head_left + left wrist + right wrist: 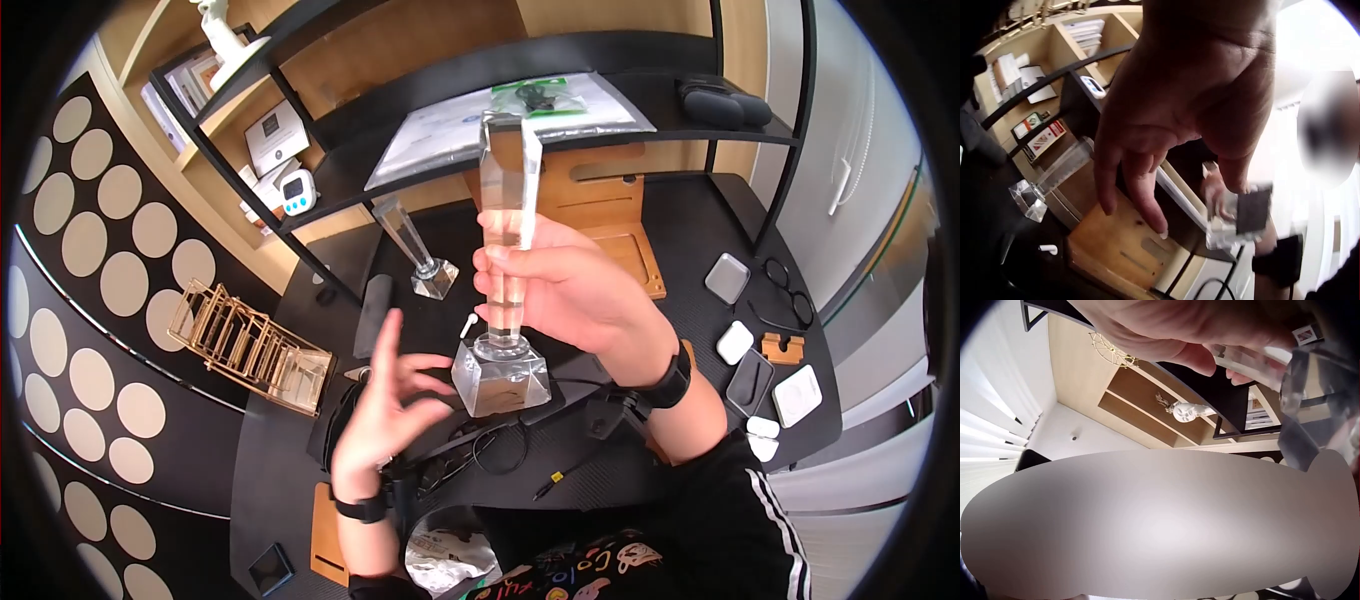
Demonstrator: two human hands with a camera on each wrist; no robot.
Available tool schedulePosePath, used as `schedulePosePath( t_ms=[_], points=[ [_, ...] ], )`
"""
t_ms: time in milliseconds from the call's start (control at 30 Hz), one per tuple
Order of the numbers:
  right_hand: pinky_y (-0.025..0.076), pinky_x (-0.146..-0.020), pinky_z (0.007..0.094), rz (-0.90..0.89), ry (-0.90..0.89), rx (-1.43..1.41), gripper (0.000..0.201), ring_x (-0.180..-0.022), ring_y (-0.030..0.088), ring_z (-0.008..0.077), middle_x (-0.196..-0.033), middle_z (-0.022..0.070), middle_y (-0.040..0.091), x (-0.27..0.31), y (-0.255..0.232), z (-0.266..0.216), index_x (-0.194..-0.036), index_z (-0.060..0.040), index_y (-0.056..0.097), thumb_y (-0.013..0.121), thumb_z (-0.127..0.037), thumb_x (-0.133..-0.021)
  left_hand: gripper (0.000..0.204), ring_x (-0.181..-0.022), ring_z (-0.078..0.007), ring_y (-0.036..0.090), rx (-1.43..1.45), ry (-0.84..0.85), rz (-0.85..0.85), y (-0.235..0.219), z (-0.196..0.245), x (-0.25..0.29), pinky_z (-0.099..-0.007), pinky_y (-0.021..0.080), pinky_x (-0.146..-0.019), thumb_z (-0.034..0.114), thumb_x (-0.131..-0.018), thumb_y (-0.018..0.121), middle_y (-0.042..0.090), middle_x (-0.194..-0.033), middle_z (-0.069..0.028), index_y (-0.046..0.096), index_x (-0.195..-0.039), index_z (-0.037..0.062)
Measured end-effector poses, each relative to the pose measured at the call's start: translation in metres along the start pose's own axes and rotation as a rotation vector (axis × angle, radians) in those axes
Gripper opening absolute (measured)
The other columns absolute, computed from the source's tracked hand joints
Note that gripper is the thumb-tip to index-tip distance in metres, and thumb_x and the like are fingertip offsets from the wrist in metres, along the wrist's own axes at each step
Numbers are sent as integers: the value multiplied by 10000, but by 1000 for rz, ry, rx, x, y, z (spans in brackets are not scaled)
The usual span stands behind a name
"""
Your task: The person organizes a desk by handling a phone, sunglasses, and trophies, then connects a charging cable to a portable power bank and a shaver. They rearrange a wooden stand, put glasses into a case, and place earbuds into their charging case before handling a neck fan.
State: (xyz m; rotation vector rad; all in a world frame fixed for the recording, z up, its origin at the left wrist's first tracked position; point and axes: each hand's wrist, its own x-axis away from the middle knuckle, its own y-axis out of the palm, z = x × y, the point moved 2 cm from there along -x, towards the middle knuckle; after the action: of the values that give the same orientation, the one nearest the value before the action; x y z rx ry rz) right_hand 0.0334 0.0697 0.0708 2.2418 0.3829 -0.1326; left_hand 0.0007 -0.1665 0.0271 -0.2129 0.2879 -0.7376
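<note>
Hovering with fingers spread just beside the cube base, left hand (385,400) steadying nothing yet; right hand (560,290) wrapped round the crystal trophy (505,290), raised upright above the desk (680,215) for inspection; second trophy (415,245) standing beyond near the shelf (560,55).

Only one bit of lettering reads: "Color" in coloured letters on the person's black shirt (590,570), at six o'clock. Shelf labels are too small.
</note>
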Motion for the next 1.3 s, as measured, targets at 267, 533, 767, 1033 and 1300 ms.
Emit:
schedulePosePath(
  t_ms=[267,533,767,1033,1300],
  points=[
    [475,-673,251,-124,-155,152,377,-819,602,145,-913,46,586,22,27,-12,-1187,-85,490,657,-44,-851,722,-1117,-215,551,99,-368,393,-84,-72,-102,-348,470,-871,237,-887,646,551,-1224,-154,225,-1442,49],
    [473,-781,334,-91,-124,6,516,-891,588,204,-1010,80,556,38,35,-32,-1331,-68,391,621,-25,-871,460,-1021,-145,510,-16,-7,416,-71,-147,-198,-302,430,-885,95,-886,629,527,-1087,-51,409,-1285,35],
    [454,-836,383,-82,-197,-12,673,-925,559,224,-1020,102,535,51,40,-45,-1451,-74,260,594,-18,-870,267,-896,-129,531,-127,142,589,-71,-153,-174,-282,442,-812,83,-884,615,538,-945,-45,466,-1094,12],
    [459,-860,409,-83,-237,40,697,-944,557,233,-1039,104,538,52,35,-46,-1479,-63,189,548,-26,-883,171,-928,-191,607,62,284,555,-47,-55,-77,-319,495,-824,108,-964,507,586,-1008,-116,431,-1094,27],
    [449,-828,367,-45,-160,7,650,-910,579,225,-1004,96,572,39,37,-33,-1437,-88,293,591,-5,-866,299,-748,-161,586,296,344,541,-30,15,-22,-295,506,-689,244,-992,462,558,-899,-84,420,-1221,56]
  ],
)
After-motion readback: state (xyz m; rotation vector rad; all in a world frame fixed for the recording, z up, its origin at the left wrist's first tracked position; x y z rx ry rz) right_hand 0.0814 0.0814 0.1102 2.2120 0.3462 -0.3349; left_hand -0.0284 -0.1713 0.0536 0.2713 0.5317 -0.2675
